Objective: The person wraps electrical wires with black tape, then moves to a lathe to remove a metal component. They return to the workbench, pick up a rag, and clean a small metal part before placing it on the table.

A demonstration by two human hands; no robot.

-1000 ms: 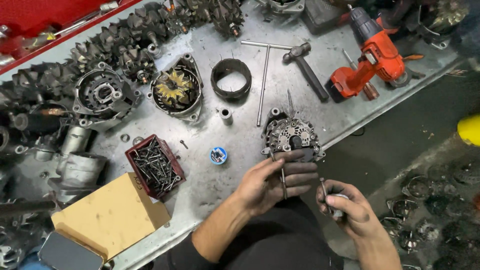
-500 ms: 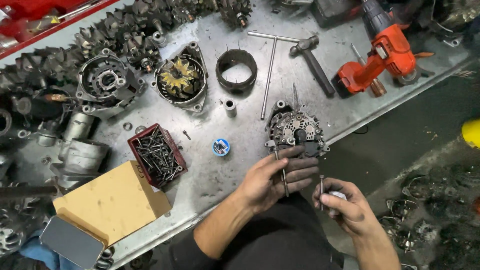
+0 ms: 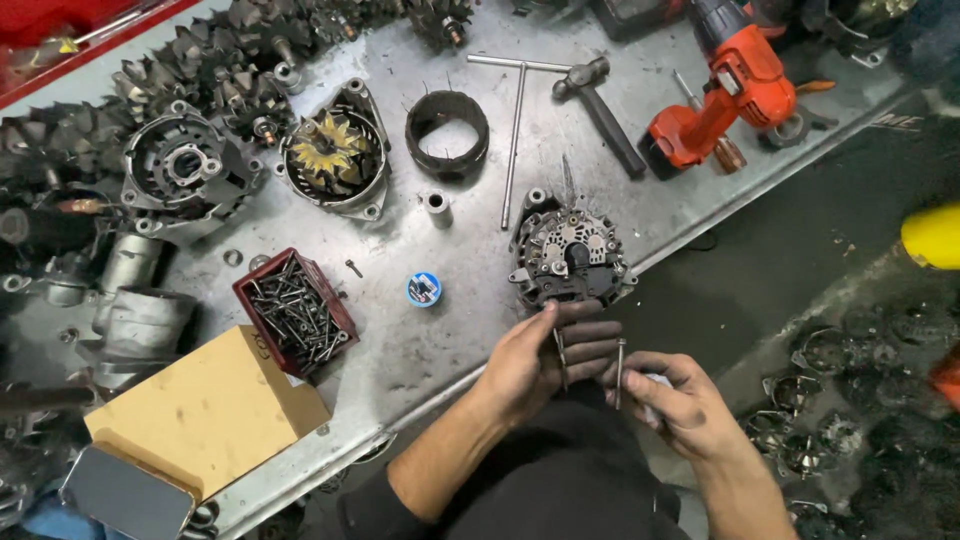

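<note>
So the alternator point(image 3: 570, 258) sits right at the near edge of the bench point(image 3: 420, 350), just right of centre in the frame, back cover facing up. Both hands are directly below it in the picture, at the bench edge.

Left hand point(image 3: 545, 355) is the closer one, its fingertips are touching or nearly touching the alternator's lower rim. Fingers are curled together around a long bolt point(image 3: 560, 345), which stands roughly upright in the frame, pointing up toward the housing.

Right hand point(image 3: 675, 400) is a bit lower and further right, off the bench, apart from the alternator. It's pinching a second bolt point(image 3: 620, 372) between thumb and fingers, also near vertical in the frame. There's something pale tucked in that palm, can't tell what it is.

So both bolts have their long axes running toward the alternator, which lies straight up-frame from the left hand and up and to the left from the right.

Centre-left of the frame there's a red tray point(image 3: 296, 312) full of screws, well away from both hands, and a small blue spool point(image 3: 424, 289) between it and the alternator.
</note>
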